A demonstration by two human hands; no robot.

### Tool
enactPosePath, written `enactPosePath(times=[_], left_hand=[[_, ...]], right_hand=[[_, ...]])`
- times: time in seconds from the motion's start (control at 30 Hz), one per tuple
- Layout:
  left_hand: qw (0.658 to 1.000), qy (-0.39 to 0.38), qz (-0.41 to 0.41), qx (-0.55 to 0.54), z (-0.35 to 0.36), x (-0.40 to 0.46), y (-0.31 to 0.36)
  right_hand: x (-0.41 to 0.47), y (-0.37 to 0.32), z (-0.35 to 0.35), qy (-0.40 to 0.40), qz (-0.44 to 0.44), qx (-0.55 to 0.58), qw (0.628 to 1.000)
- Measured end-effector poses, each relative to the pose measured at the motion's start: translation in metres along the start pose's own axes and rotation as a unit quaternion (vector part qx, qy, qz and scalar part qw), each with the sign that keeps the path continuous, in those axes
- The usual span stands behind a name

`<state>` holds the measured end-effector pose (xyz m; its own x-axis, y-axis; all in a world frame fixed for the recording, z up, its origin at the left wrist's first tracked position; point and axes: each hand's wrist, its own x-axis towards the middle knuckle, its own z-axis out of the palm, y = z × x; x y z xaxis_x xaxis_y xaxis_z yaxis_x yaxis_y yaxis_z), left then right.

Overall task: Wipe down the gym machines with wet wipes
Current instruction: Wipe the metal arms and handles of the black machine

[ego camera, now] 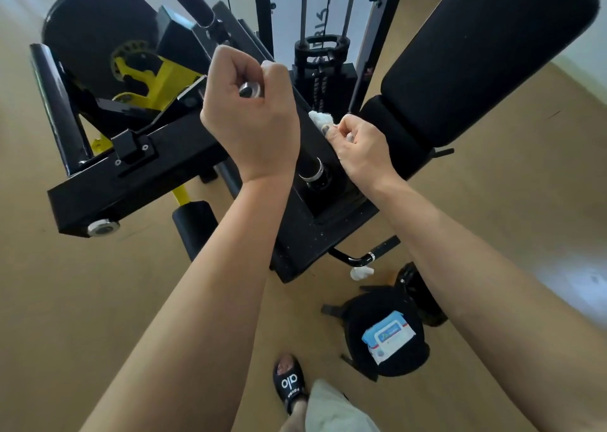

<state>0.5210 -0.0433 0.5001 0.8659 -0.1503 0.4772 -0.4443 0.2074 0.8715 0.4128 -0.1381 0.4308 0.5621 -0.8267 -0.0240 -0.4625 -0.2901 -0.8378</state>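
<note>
The left hand (249, 116) grips the handle (251, 89) in a fist; the right hand (358, 146) pinches the wipe (320, 118) against the frame (315, 142) beside the pad (460, 70). Best to steady the handle and wipe along the frame with firm, overlapping strokes.

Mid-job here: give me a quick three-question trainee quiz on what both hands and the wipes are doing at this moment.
1. True or false: the left hand grips the machine's handle.
2. What does the right hand hold? A) spray bottle B) white wipe C) towel roll
3. Where does the wipes pack sit?

Key
1. True; its fingers curl round the handle's metal-capped end.
2. B; the wipe is pressed to the black frame beside the seat pad.
3. On a black stool on the floor, with a crumpled wipe lying nearby.
</note>
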Motion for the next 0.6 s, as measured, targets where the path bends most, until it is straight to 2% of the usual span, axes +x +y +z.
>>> enactPosePath(times=[0.17,0.27,0.37,0.43,0.6], left_hand=[[0.998,0.057,-0.025,-0.012,0.003,-0.006,0.006],[0.988,0.109,-0.109,-0.021,0.01,-0.019,0.009],[0.972,0.131,-0.194,0.016,0.02,-0.046,0.006],[0.966,0.154,-0.201,0.048,0.027,-0.057,0.001],[0.949,0.254,-0.157,0.107,0.04,-0.054,-0.018]], right_hand=[[0.0,0.0,0.0,-0.008,-0.009,0.018,1.0],[-0.001,-0.001,-0.001,-0.026,-0.024,0.028,0.999],[0.0,0.001,-0.003,-0.04,-0.038,0.034,0.998],[0.0,0.004,-0.006,-0.047,-0.053,0.038,0.997],[0.004,0.023,-0.012,-0.064,-0.124,0.048,0.989]])
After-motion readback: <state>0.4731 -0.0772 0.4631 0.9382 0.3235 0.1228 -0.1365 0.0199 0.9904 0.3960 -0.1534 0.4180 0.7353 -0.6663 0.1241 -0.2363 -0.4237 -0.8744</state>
